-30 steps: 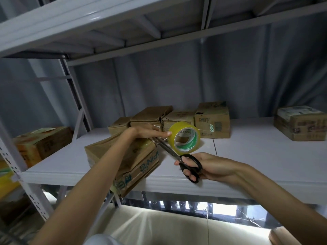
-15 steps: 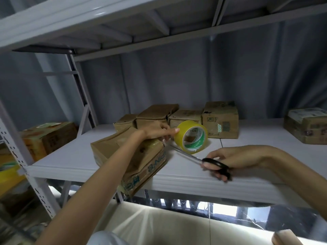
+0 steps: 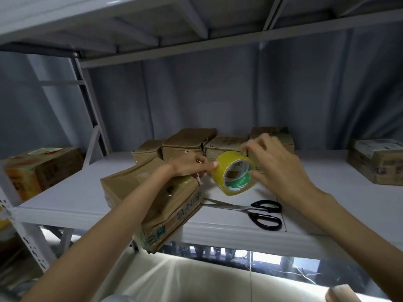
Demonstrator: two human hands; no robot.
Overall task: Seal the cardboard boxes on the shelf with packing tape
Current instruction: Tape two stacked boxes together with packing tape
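Scissors [image 3: 254,211], black-handled with steel blades, lie flat near the front edge of the white metal shelf [image 3: 229,233], touched by neither hand. Left of them the brown cardboard box with teal lettering [image 3: 157,199] sits skewed, one corner overhanging the edge. The left hand [image 3: 188,167] rests on its far top corner, fingers seemingly pinching a tape end against the card (the pinch itself is too small to confirm). Just beyond, the yellow roll of packing tape with a green-and-white core [image 3: 234,173] stands on edge, touching the left fingertips. The right hand [image 3: 275,168], fingers spread and blurred, reaches around it without closing. To do this well, I judge: pin the tape end firmly, then pull the roll straight along the seam. Behind, four small brown cardboard boxes [image 3: 189,141] wait in a row.
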